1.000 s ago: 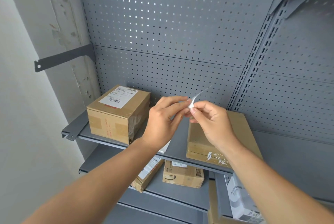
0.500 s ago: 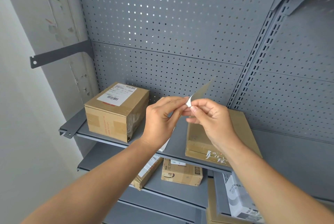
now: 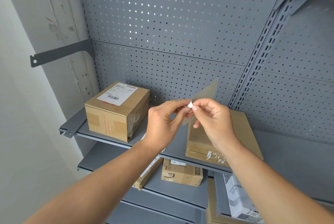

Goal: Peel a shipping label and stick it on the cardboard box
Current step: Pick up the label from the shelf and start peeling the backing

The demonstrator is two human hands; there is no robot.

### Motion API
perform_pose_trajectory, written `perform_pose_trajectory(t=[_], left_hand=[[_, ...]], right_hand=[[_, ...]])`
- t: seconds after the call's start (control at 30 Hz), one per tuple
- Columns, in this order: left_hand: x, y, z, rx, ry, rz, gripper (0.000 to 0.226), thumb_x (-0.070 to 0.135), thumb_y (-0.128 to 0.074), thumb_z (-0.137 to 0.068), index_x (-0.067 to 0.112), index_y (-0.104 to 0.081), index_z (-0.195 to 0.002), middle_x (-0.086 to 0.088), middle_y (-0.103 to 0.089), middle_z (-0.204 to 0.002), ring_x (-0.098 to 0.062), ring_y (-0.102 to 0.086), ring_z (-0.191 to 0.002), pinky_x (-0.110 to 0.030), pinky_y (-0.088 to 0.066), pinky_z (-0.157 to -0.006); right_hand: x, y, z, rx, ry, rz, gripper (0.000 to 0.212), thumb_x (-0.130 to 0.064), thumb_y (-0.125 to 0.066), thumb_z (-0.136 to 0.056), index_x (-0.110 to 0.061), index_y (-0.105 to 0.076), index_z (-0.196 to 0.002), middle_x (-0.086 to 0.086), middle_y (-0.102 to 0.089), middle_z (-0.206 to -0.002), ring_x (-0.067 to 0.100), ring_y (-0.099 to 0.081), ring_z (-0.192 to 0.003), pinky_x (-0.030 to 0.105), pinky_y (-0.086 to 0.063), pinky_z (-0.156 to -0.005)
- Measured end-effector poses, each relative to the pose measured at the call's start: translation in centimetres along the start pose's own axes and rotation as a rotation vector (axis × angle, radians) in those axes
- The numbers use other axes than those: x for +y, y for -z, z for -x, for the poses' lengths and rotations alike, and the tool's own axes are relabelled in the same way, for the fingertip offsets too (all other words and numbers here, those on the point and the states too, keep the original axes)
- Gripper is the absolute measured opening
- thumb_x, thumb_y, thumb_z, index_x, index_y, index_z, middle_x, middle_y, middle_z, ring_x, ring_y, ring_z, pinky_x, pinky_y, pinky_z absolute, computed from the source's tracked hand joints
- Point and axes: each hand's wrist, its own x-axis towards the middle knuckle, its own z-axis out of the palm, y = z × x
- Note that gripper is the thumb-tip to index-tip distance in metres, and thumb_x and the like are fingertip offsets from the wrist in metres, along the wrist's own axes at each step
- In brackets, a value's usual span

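Observation:
I hold a shipping label sheet [image 3: 207,92] up between both hands, its greyish back facing me and one white corner curled over at my fingertips. My left hand [image 3: 162,122] pinches it from the left and my right hand [image 3: 213,122] pinches the curled corner from the right. Directly below my right hand lies a flat cardboard box [image 3: 240,129] on the grey shelf [image 3: 173,144], with a torn white patch on its front edge. A taller cardboard box [image 3: 115,111] with a printed label on top stands at the shelf's left end.
A grey perforated back panel [image 3: 171,33] rises behind the shelf. A bare bracket [image 3: 59,55] juts out at the upper left. On the lower shelf lie a small printed carton [image 3: 180,172], a tilted parcel [image 3: 148,175] and a white packet [image 3: 238,200].
The label sheet has turned from edge-on to showing its broad grey back, and the corner is curled further. Both hands stay together in the same spot above the flat box.

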Motion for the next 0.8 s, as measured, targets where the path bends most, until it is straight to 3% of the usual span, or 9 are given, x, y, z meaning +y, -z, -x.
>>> perform_pose_trajectory(t=[0.13,0.3,0.53,0.7,0.8], left_hand=[[1.0,-0.1,0.0,-0.041,0.076,0.071,0.015,0.013,-0.076,-0.093,0.008,-0.08,-0.106,0.003,-0.081,-0.094,-0.002,-0.076,-0.083,-0.03,-0.063,-0.078],[0.4,0.2,-0.3,-0.074,0.049,0.045,0.013,0.015,-0.075,-0.094,0.007,-0.081,-0.103,0.001,-0.081,-0.097,-0.006,-0.076,-0.085,-0.032,-0.064,-0.074],[0.3,0.0,-0.2,-0.047,0.085,-0.01,0.009,0.011,-0.074,-0.094,0.005,-0.08,-0.097,0.009,-0.078,-0.089,0.003,-0.072,-0.078,-0.015,-0.057,-0.074],[0.0,0.1,-0.3,-0.024,0.138,-0.065,0.008,0.015,-0.07,-0.097,0.009,-0.076,-0.097,0.015,-0.072,-0.085,-0.003,-0.071,-0.074,-0.02,-0.059,-0.071],[-0.2,0.3,-0.4,-0.033,0.158,-0.084,0.008,0.014,-0.067,-0.099,0.01,-0.074,-0.098,0.014,-0.071,-0.084,-0.004,-0.07,-0.074,-0.023,-0.059,-0.071]], right_hand=[[0.3,0.0,0.0,0.019,0.053,0.121,0.026,0.004,-0.067,-0.091,-0.02,-0.071,-0.085,-0.002,-0.073,-0.076,0.015,-0.072,-0.072,0.02,-0.049,-0.052],[0.9,0.3,0.0,-0.006,0.1,0.202,0.02,-0.002,-0.071,-0.088,-0.022,-0.074,-0.086,-0.005,-0.074,-0.079,0.011,-0.067,-0.073,0.028,-0.053,-0.074],[0.9,0.2,0.2,0.013,0.052,0.232,0.021,-0.006,-0.069,-0.09,-0.025,-0.07,-0.082,-0.004,-0.075,-0.082,0.022,-0.072,-0.083,0.031,-0.052,-0.067],[0.8,0.4,0.1,0.061,-0.007,0.231,0.023,-0.005,-0.067,-0.09,-0.025,-0.067,-0.08,-0.001,-0.073,-0.08,0.028,-0.075,-0.088,0.035,-0.059,-0.059],[0.8,0.6,0.0,0.076,-0.038,0.241,0.023,0.0,-0.065,-0.091,-0.02,-0.065,-0.08,-0.002,-0.072,-0.078,0.022,-0.075,-0.086,0.038,-0.058,-0.057]])
